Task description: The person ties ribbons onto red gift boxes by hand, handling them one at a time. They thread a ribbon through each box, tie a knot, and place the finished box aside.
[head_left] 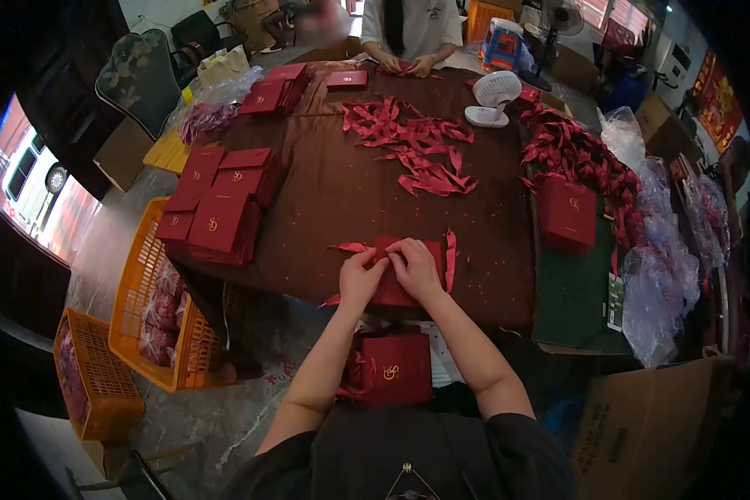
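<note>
A flat red paper bag (398,287) lies at the near edge of the table in front of me. My left hand (364,275) is closed at its upper part, fingertips pinched together. Beside it my right hand (415,268) is bent inward, its thumb and fingers closed on the bag, nearly touching the left. What exactly sits between the fingertips is hidden. A red ribbon piece (451,260) lies to the right of the bag, and another ribbon end (352,247) sticks out to its left. Below the table edge, on my lap side, stands a red gift bag with gold lettering (398,371).
Stacked red bags (225,208) cover the table's left side. Loose red ribbons (417,137) and a white fan (493,93) lie farther back. More ribbons (571,146) and a bag pile (567,215) are on the right. Orange crates (125,321) stand left. Another person's hands (406,65) work opposite.
</note>
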